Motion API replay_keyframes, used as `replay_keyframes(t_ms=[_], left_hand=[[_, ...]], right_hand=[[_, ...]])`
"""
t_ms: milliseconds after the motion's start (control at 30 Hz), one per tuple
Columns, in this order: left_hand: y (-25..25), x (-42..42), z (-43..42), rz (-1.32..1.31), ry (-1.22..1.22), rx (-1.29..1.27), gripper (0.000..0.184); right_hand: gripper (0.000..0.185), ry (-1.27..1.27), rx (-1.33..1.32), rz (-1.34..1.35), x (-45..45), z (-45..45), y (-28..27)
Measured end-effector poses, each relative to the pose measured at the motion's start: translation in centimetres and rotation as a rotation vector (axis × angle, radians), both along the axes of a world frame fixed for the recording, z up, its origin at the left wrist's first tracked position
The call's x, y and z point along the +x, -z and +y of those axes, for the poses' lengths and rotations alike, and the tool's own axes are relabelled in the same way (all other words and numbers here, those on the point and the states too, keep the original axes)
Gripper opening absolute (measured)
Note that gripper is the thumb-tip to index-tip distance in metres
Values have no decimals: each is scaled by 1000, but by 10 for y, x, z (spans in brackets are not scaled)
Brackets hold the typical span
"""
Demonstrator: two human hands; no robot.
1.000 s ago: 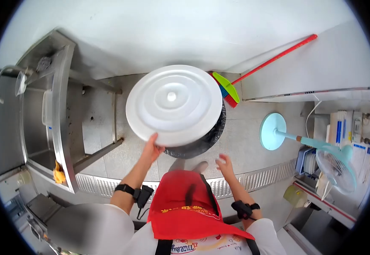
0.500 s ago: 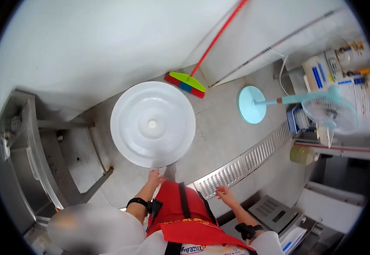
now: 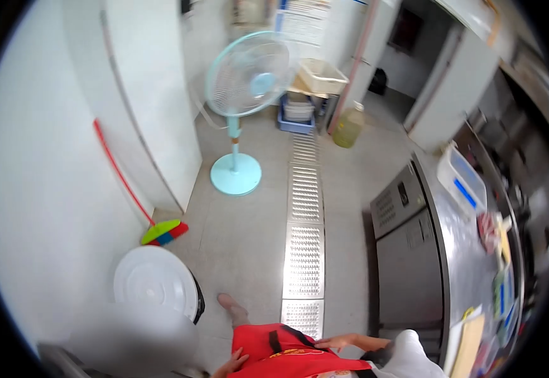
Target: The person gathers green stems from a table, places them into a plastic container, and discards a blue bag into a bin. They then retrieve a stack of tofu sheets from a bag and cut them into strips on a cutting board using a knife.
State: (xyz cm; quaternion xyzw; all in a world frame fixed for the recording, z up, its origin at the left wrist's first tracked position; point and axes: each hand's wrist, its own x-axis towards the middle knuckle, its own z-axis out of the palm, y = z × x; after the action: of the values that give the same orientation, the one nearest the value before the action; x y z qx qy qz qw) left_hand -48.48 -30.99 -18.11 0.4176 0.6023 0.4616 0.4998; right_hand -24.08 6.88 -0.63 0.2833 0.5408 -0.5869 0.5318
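Observation:
My left hand (image 3: pixel 237 363) is low in the view, beside the left side of the red apron (image 3: pixel 268 345) I wear. Its fingers look loosely apart, with nothing visible in them. Against the apron's right edge lies my right hand (image 3: pixel 335 343), fingers stretched out and holding nothing. To the left stands a bin with a round white lid (image 3: pixel 155 277), away from both hands. A pale blurred shape covers its lower part.
A red-handled broom (image 3: pixel 165 233) leans by the left wall. Farther ahead stands a light-blue fan (image 3: pixel 235 173). A metal floor drain (image 3: pixel 304 258) runs down the middle. On the right is a steel counter (image 3: pixel 448 233). A jug of yellowish liquid (image 3: pixel 349 126) stands near the doorway.
My view has swung right, so the bin and broom now appear at the left and the counter at the right. My left hand has moved from by the bin's lid to my apron.

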Motion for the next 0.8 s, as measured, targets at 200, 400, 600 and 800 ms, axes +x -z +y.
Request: replay_keyframes(t_ms=[200, 400, 600, 800], left_hand=[[-32, -4, 46, -566, -621, -781, 47], [-57, -35, 75, -673, -847, -546, 24], [-110, -45, 169, -712, -907, -631, 36], [-74, -143, 307, -713, -818, -717, 35]], right_hand=[[68, 439, -23, 138, 169, -44, 42], [58, 797, 7, 145, 186, -18, 54], [56, 883, 7, 152, 148, 86, 63], [50, 1030, 161, 62, 110, 242, 39]])
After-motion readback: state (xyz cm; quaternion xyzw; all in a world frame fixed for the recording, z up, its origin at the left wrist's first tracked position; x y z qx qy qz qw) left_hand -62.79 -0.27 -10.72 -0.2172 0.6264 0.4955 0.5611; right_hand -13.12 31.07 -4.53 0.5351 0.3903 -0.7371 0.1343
